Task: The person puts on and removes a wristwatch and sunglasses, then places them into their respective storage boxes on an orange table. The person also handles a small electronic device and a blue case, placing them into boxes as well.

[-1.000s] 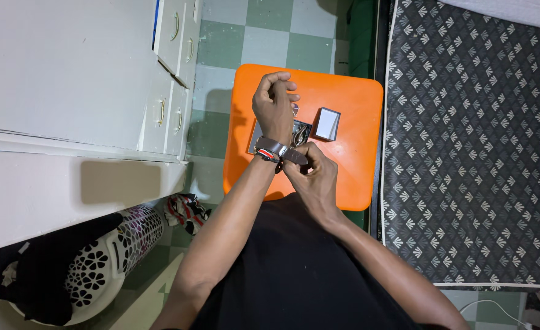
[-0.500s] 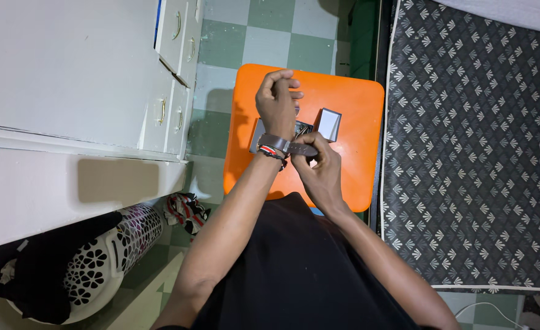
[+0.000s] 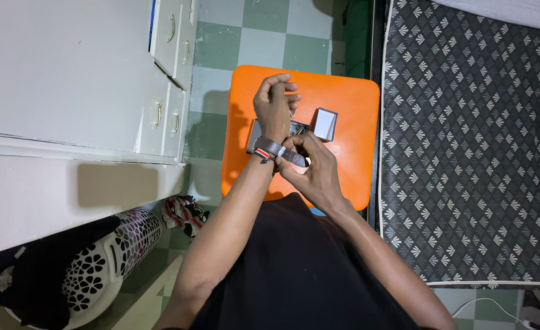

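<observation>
So the strap (image 3: 280, 151) is sitting wrapped around the left wrist, running across it, with its loose end poking out toward the right hand (image 3: 311, 171). That right hand is the one right up against it, fingers pinched shut on the free end of the strap just beside the wrist. The left hand (image 3: 274, 104) is hanging loosely curled above the orange surface (image 3: 349, 131), holding nothing as far as I can see. Under the hands there's a dark box (image 3: 254, 131) and a small grey lid (image 3: 325, 124) lying on that surface. Can't really tell if the buckle is done up, the fingers are covering it.
</observation>
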